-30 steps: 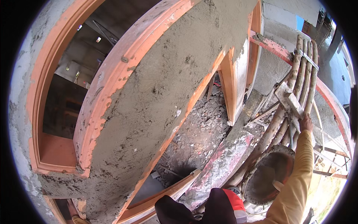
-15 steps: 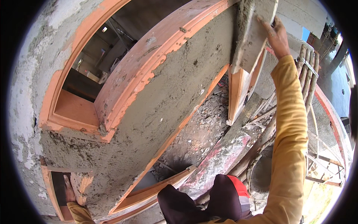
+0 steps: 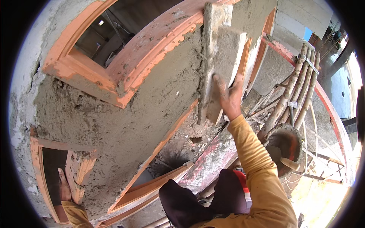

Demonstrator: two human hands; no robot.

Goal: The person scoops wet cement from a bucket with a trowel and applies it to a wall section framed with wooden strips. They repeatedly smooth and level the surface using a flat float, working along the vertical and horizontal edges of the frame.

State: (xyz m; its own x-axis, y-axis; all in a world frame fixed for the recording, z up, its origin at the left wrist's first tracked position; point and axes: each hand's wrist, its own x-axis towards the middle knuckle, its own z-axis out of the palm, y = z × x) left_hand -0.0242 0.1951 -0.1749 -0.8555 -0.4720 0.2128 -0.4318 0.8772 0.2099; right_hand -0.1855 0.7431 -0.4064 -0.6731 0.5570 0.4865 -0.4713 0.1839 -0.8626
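Observation:
My right hand (image 3: 231, 98) grips a long mortar-caked wooden plastering float (image 3: 229, 49), thumb on its near face. The float's edge is against the wet grey plaster (image 3: 159, 91) on the wall, below the orange window frame (image 3: 125, 89). Any fingers behind the board are hidden. At the lower left, my left hand (image 3: 64, 186) rests by the small opening's orange wooden frame (image 3: 79, 171), its visible fingers stretched out and holding nothing.
A round bucket (image 3: 269, 133) at the right has a wooden-handled tool (image 3: 289, 164) in it. Tied wooden poles (image 3: 300, 85) stand beyond. Rubble (image 3: 178, 146) lies below the wall, beside a paint-stained ledge (image 3: 209, 163).
My right hand has drawn the float left and nearer along the plastered wall. The view has shifted, bringing more of the bucket in sight. My left hand stays at the small opening.

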